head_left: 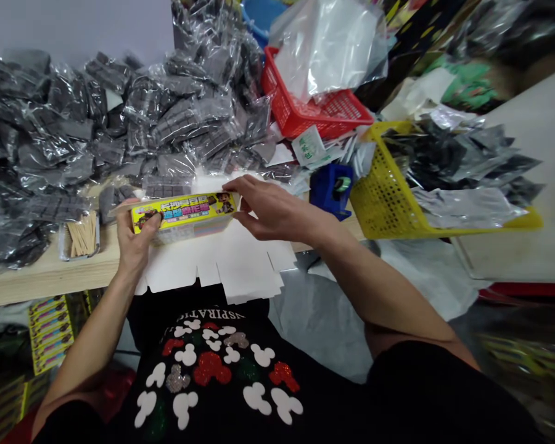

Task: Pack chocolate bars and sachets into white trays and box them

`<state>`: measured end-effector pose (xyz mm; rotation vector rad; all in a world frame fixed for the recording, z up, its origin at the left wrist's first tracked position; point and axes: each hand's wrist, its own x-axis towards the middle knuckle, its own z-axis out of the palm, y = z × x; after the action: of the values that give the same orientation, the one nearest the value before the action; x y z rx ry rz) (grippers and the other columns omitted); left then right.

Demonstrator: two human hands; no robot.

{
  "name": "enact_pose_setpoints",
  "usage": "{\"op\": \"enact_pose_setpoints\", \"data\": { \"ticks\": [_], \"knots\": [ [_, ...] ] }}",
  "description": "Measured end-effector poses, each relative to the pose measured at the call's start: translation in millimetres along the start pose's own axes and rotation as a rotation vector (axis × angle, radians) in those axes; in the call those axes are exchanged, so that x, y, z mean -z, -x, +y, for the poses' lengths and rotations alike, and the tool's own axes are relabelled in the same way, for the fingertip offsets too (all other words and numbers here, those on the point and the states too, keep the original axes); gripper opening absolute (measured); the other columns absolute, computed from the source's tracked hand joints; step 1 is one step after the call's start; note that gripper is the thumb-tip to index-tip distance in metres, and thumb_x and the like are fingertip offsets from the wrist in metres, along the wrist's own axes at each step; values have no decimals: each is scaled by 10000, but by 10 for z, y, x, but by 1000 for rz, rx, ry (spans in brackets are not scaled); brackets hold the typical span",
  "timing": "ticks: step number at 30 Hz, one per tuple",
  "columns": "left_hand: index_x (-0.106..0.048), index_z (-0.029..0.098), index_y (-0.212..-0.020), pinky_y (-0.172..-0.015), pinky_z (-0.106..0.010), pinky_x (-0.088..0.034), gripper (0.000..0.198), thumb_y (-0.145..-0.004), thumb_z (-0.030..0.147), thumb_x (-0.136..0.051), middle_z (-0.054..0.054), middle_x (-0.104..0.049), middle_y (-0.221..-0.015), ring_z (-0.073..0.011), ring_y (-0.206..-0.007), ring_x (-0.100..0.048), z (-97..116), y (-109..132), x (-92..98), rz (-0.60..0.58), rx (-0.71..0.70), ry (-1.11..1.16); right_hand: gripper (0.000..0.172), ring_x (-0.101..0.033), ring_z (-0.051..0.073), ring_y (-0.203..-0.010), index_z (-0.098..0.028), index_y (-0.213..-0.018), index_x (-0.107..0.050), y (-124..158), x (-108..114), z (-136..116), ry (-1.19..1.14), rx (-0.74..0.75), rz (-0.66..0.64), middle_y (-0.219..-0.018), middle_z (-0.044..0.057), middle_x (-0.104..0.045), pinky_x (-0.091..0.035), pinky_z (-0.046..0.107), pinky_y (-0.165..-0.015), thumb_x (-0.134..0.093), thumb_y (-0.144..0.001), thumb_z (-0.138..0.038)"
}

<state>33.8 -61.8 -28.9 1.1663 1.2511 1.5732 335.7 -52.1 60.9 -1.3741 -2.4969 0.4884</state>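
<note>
My left hand [136,240] grips the left end of a yellow printed cardboard box [182,216], with the thumb across its front. My right hand [271,206] spans the box's right end between thumb and fingers. The box lies roughly level, just above a white die-cut card blank [224,262] with tabbed edges, which spreads under and behind it. The blank's far part is hidden behind the box and my right hand. The box's print shows cartoon figures and coloured lettering too small to read.
A wooden table edge [50,274] runs below heaps of plastic-bagged grey goods [74,135]. A tray of wooden sticks [81,237], red basket [305,105], blue tape dispenser [332,188] and yellow basket [388,191] stand nearby. Yellow printed boxes [50,333] are stacked low left.
</note>
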Motion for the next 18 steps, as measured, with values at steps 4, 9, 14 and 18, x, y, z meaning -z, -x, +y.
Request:
{"op": "enact_pose_setpoints", "data": {
  "ticks": [4, 9, 14, 18],
  "knots": [
    [-662, 305, -1274, -900, -371, -589, 642, -778, 668, -847, -76, -729, -1134, -226, -947, -703, 372, -174, 319, -136, -193, -264, 372, -712, 306, -1125, -170, -1336, -576, 50, -157, 82, -41, 49, 85, -1358, 195, -677, -578, 442, -942, -558, -968, -223],
    [-789, 234, -1013, -776, -309, -521, 192, -928, 391, -719, -14, -699, -763, -203, -687, -624, 899, -367, 464, -338, -237, -850, 370, -750, 289, -1005, -174, -1325, -583, 24, -235, 112, -71, 49, 96, -1247, 165, -739, -590, 447, -919, -573, -959, -233],
    [-782, 203, -1018, -710, -322, -514, 223, -891, 262, -609, 5, -622, -647, -213, -585, -559, 823, -421, 380, -431, -162, -944, 359, -753, 302, -995, -182, -1313, -597, 12, -261, 92, -76, 35, 110, -1222, 159, -744, -587, 455, -899, -586, -963, -257],
    [-765, 217, -1145, -921, -427, -571, 336, -832, 296, -671, -52, -715, -849, -296, -832, -693, 680, -371, 422, -391, -209, -982, 371, -735, 302, -1071, -195, -1351, -588, -10, -267, 99, -94, 53, 114, -1307, 168, -708, -588, 459, -947, -552, -986, -254]
  ]
}}
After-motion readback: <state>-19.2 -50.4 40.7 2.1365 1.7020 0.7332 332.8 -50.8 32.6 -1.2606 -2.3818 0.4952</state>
